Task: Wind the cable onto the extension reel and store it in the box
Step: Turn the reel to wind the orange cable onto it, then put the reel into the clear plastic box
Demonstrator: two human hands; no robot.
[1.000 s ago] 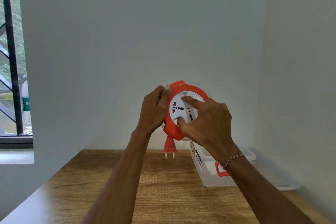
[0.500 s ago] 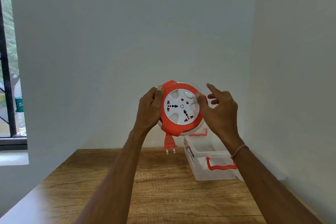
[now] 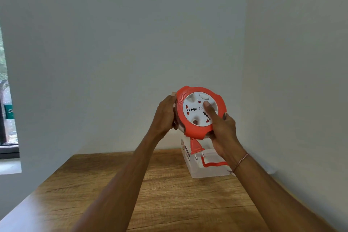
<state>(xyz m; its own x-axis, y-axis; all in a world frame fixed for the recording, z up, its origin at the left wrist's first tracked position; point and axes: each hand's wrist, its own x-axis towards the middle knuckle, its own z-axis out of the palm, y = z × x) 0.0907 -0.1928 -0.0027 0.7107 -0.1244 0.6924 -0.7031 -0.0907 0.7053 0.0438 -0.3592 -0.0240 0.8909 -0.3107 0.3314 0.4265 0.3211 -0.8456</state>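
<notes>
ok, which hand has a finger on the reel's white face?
The right hand: its finger lies across the white socket face of the reel. The left hand grips the rim.

Single view only, head-mounted on the person, facing forward and slightly down toward a room corner. Both forearms enter from the bottom edge, the hands (image 3: 222,133) raised close before the lens at mid-frame. The desk (image 3: 169,199) fills the lower frame; a window (image 3: 5,100) edges the left side.
</notes>
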